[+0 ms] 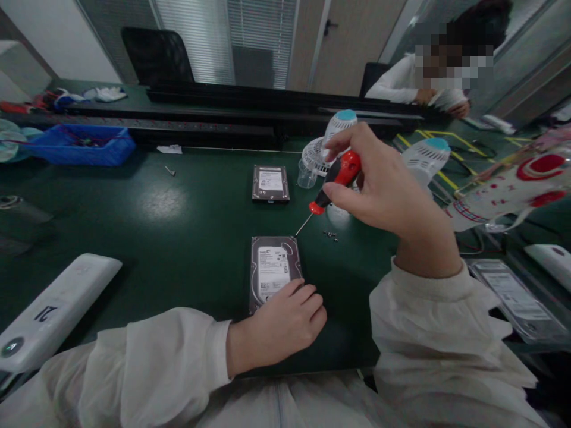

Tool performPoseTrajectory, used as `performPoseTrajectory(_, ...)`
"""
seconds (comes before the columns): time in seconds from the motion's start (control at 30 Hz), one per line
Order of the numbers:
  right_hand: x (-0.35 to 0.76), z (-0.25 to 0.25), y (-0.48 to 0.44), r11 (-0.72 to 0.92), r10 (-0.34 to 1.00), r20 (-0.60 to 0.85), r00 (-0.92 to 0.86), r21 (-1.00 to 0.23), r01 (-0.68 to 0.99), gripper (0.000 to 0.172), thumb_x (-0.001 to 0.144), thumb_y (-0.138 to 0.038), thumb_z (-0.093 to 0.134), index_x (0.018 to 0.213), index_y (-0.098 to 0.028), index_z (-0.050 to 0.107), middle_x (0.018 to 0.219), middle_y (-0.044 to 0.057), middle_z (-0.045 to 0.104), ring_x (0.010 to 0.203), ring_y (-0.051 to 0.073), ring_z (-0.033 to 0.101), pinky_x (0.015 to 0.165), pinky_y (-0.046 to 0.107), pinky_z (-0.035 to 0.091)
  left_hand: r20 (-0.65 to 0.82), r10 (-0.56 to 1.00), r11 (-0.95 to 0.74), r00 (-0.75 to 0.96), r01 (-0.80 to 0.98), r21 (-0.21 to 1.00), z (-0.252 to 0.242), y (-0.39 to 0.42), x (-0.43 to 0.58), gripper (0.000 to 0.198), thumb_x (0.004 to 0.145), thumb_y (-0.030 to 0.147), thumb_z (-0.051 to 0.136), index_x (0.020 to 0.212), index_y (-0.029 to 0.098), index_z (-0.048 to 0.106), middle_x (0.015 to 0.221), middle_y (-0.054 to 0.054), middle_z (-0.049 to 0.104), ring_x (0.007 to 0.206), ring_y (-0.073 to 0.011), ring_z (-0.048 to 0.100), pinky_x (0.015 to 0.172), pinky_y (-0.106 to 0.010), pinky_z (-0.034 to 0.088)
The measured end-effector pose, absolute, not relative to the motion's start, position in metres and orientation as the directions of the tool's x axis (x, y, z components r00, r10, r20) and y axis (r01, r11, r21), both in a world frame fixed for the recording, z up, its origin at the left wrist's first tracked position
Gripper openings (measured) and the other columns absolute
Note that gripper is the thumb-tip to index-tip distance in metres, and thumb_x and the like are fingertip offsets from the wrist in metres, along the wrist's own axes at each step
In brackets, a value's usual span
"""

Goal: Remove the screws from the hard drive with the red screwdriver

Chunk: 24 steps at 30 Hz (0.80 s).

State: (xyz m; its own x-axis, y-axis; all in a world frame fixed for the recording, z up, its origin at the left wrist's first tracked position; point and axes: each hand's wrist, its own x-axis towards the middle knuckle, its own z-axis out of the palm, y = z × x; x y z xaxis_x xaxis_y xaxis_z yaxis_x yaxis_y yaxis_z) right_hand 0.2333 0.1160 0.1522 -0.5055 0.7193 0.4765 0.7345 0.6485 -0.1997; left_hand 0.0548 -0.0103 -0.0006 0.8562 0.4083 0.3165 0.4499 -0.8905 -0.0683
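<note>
A hard drive (272, 267) lies label up on the green table in front of me. My left hand (281, 324) rests on its near right corner, fingers curled against it, pinning it down. My right hand (379, 184) is wrapped round the red and black handle of a screwdriver (332, 181). The tool slants down to the left, its tip at the drive's far right corner. A few small screws (331, 235) lie on the table just right of the tip.
A second hard drive (270, 183) lies farther back. Two white fans (332, 139) and a clear cup (307, 175) stand behind my right hand. A blue bin (80, 144) is far left, a white device (49, 312) near left, bagged parts (517, 300) right. Another person sits far right.
</note>
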Motion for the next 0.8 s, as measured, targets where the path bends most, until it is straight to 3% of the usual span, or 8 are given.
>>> performPoseTrajectory(0.07, 0.2355, 0.1521, 0.1162, 0.721, 0.680, 0.469, -0.564, -0.284, 0.632, 0.044, 0.086, -0.031, 0.065, 0.127, -0.024, 0.051, 0.120, 0.009, 0.066, 0.090, 0.024, 0.065, 0.080, 0.041, 0.052, 0.323, 0.408, -0.890, 0.854, 0.451, -0.069, -0.0004, -0.0102, 0.0545, 0.018, 0.104, 0.020, 0.055, 0.111, 0.014, 0.070, 0.117, -0.009, 0.074, 0.112, -0.0258, 0.066, 0.100, -0.041, 0.047)
performPoseTrajectory(0.13, 0.2366, 0.1513, 0.1163, 0.738, 0.668, 0.472, -0.575, -0.323, 0.593, 0.046, 0.088, -0.030, 0.066, 0.130, -0.025, 0.049, 0.119, 0.007, 0.066, 0.089, 0.023, 0.065, 0.080, 0.041, 0.054, 0.328, 0.405, -0.890, 0.853, 0.451, -0.072, -0.0004, -0.0102, 0.0544, 0.018, 0.104, 0.020, 0.055, 0.111, 0.014, 0.070, 0.117, -0.009, 0.074, 0.112, -0.0259, 0.066, 0.101, -0.041, 0.047)
performPoseTrajectory(0.37, 0.2343, 0.1456, 0.1212, 0.690, 0.668, 0.570, -0.478, -0.232, 0.686, 0.038, 0.089, -0.052, 0.072, 0.113, -0.027, 0.059, 0.098, 0.003, 0.068, 0.074, 0.019, 0.060, 0.073, 0.039, 0.051, 0.322, 0.412, -0.887, 0.853, 0.456, -0.074, -0.0013, -0.0111, 0.0547, 0.018, 0.104, 0.021, 0.055, 0.113, 0.014, 0.070, 0.118, -0.010, 0.074, 0.112, -0.0257, 0.065, 0.102, -0.042, 0.046)
performPoseTrajectory(0.57, 0.2360, 0.1457, 0.1209, 0.710, 0.662, 0.552, -0.508, -0.244, 0.660, 0.019, 0.090, -0.036, 0.066, 0.105, -0.026, 0.062, 0.087, 0.001, 0.062, 0.069, 0.016, 0.055, 0.069, 0.036, 0.050, 0.323, 0.406, -0.890, 0.855, 0.451, -0.075, -0.0007, -0.0111, 0.0550, 0.020, 0.105, 0.020, 0.053, 0.113, 0.013, 0.070, 0.118, -0.010, 0.073, 0.112, -0.0254, 0.065, 0.101, -0.042, 0.046)
performPoseTrajectory(0.67, 0.2380, 0.1482, 0.1187, 0.705, 0.677, 0.519, -0.522, -0.254, 0.663, 0.021, 0.087, -0.027, 0.063, 0.108, -0.026, 0.062, 0.093, 0.003, 0.064, 0.073, 0.018, 0.056, 0.072, 0.038, 0.052, 0.315, 0.409, -0.890, 0.857, 0.451, -0.072, -0.0003, -0.0110, 0.0549, 0.020, 0.105, 0.020, 0.052, 0.113, 0.013, 0.069, 0.118, -0.010, 0.073, 0.113, -0.0254, 0.065, 0.101, -0.042, 0.046)
performPoseTrajectory(0.8, 0.2393, 0.1482, 0.1186, 0.683, 0.697, 0.511, -0.504, -0.258, 0.683, 0.022, 0.090, -0.029, 0.060, 0.112, -0.027, 0.063, 0.099, 0.004, 0.066, 0.078, 0.021, 0.060, 0.076, 0.041, 0.054, 0.315, 0.408, -0.890, 0.857, 0.450, -0.073, -0.0010, -0.0108, 0.0544, 0.020, 0.105, 0.020, 0.053, 0.113, 0.014, 0.069, 0.118, -0.010, 0.073, 0.113, -0.0253, 0.065, 0.101, -0.042, 0.046)
